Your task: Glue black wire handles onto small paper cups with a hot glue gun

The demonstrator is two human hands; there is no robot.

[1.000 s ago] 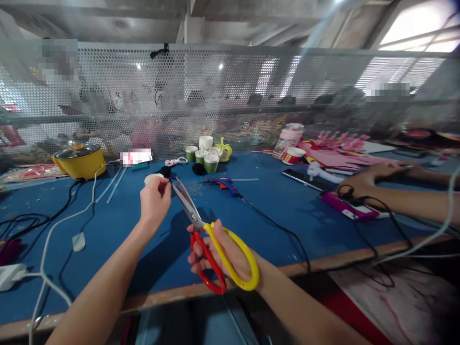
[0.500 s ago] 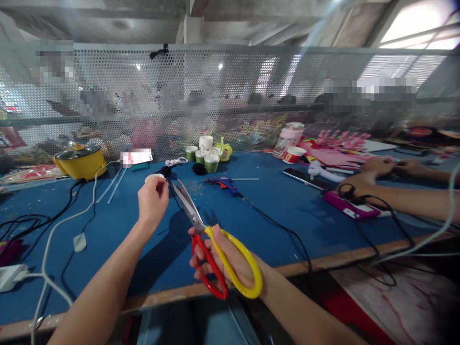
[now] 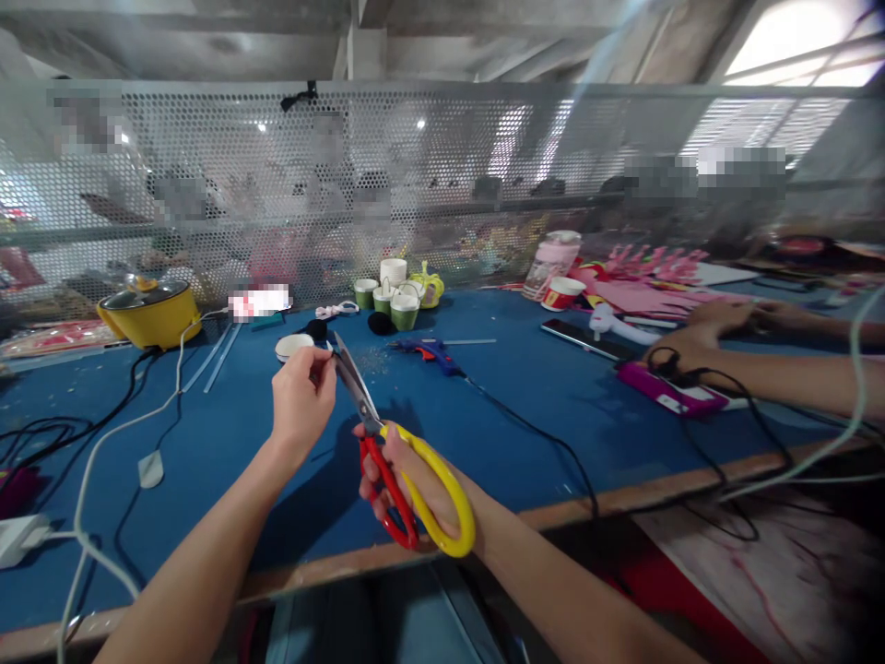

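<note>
My right hand (image 3: pixel 427 493) is wrapped round the red and yellow handles of a pair of scissors (image 3: pixel 366 410). Their blades point up and away, slightly apart, with the tips right beside the fingers of my left hand (image 3: pixel 302 401). That hand is closed in a pinch; a small pale tip shows at its fingers, too small to name. Just behind it a white dish (image 3: pixel 294 346) lies on the blue table (image 3: pixel 512 480). Two black round pieces (image 3: pixel 380 323) sit beyond the blade tips. To the right of the blades rests a blue glue gun (image 3: pixel 430 352).
Green and white cups (image 3: pixel 405 312) stand at the back before a perforated screen (image 3: pixel 442 138). A yellow electric pot (image 3: pixel 159 314) and cables are at left. On the right are a phone (image 3: pixel 584 339), a purple power strip (image 3: pixel 667 389) and another person's arms (image 3: pixel 774 369).
My left hand has shifted right and slightly down, uncovering more of the white dish. The scissors have moved a little left and up, bringing their tips close to the left fingers.
</note>
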